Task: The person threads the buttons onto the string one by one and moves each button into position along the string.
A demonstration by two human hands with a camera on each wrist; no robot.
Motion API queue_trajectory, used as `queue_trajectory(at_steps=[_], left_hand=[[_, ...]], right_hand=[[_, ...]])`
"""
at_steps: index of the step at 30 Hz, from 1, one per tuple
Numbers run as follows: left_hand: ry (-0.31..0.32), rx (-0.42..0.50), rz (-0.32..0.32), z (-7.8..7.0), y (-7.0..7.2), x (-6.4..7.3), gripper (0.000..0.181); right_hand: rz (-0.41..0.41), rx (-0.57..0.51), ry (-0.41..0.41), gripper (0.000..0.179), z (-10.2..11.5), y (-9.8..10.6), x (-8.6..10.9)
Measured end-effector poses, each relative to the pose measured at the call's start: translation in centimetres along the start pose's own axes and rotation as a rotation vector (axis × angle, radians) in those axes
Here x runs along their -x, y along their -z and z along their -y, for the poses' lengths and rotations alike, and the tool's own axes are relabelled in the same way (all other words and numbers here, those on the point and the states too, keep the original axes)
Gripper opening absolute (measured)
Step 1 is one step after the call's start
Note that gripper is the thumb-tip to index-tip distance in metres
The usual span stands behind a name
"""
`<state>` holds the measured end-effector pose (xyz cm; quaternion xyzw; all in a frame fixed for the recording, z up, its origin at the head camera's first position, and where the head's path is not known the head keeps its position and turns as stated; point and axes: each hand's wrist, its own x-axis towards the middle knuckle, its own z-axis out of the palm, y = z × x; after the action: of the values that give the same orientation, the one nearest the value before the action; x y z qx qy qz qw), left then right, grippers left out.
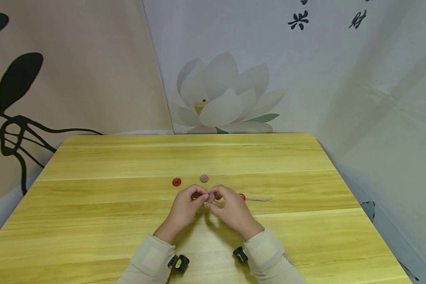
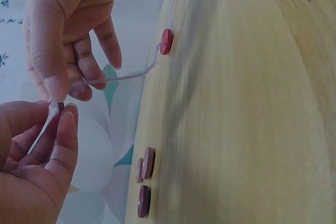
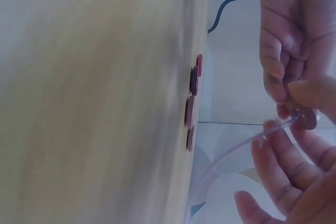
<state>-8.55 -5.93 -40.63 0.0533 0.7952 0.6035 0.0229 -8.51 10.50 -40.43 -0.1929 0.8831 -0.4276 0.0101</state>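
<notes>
My left hand (image 1: pixel 184 207) pinches a dusty-pink button (image 1: pixel 211 197) with thumb and fingertips, above the middle of the table. From the other side, my right hand (image 1: pixel 233 212) pinches the same button between thumb and finger, its other fingers spread below. A pale pink cord (image 3: pixel 231 151) passes at the face of the button (image 3: pixel 306 119) in the right wrist view. Past the right hand, the cord runs down through a red button (image 2: pixel 166 42) resting on the table, and its tail (image 1: pixel 259 199) lies to the right. Fingertips partly cover the held button.
Beyond the hands, a red button (image 1: pixel 176 182) and a pink button (image 1: pixel 204 178) lie on the wooden table (image 1: pixel 92 221). The right wrist view also shows a dark purple button (image 3: pixel 195 80) among several in a row. A printed cloth backdrop (image 1: pixel 326 79) hangs behind the table.
</notes>
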Motion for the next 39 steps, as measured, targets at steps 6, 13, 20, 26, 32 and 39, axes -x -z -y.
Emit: queue_trajectory(at_steps=[6, 13, 20, 26, 32, 39], left_hand=[[-0.004, -0.016, 0.002, 0.1, 0.0, -0.1, 0.004], [0.010, -0.003, -0.008, -0.1, 0.1, -0.1, 0.004], [0.015, 0.049, -0.012, -0.1, 0.2, -0.1, 0.006], [0.029, 0.080, -0.020, 0.0, 0.4, 0.0, 0.006], [0.022, 0.103, -0.022, 0.0, 0.5, 0.0, 0.009], [0.027, 0.109, -0.017, 0.2, 0.7, -0.1, 0.006]], right_hand=[[0.005, 0.031, 0.011, 0.013, 0.0, 0.1, -0.1], [0.012, 0.072, 0.006, 0.015, 0.0, 0.3, -0.2], [0.004, 0.107, 0.020, 0.021, -0.4, 0.7, -0.2], [-0.004, 0.119, 0.010, 0.021, -0.9, 1.1, -0.2], [-0.014, 0.125, 0.018, 0.022, -1.4, 1.4, -0.3], [-0.004, 0.148, 0.011, 0.023, -1.7, 1.9, -0.3]])
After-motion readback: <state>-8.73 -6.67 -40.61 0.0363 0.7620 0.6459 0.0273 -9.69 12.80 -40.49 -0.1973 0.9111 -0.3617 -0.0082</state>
